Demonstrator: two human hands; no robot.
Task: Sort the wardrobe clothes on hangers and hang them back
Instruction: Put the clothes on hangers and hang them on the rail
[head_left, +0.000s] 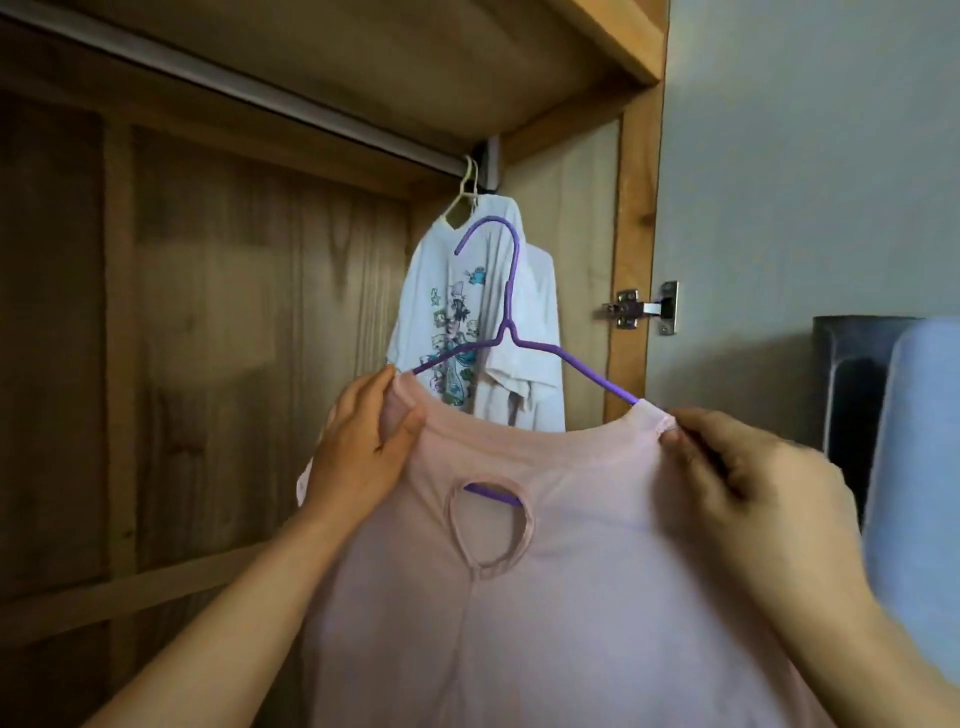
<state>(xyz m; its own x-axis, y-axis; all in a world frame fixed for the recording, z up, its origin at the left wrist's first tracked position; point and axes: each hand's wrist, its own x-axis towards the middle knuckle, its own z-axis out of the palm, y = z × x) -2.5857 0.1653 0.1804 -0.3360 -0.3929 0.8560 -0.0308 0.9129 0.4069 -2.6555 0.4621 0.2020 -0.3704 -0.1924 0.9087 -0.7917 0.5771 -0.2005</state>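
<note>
Pink top looks light and limp on the purple hanger. Left hand and right hand both pinch its neckline; the hanger's stiff hook seems the surer hold.

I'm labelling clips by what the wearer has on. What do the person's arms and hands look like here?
Both forearms are bare as far as the frame shows: no sleeves or cuffs in view. The left hand and right hand wear no gloves, and I see no rings, watch or bracelet. The nails look short and unpainted. The right hand is slightly blurred.
</note>
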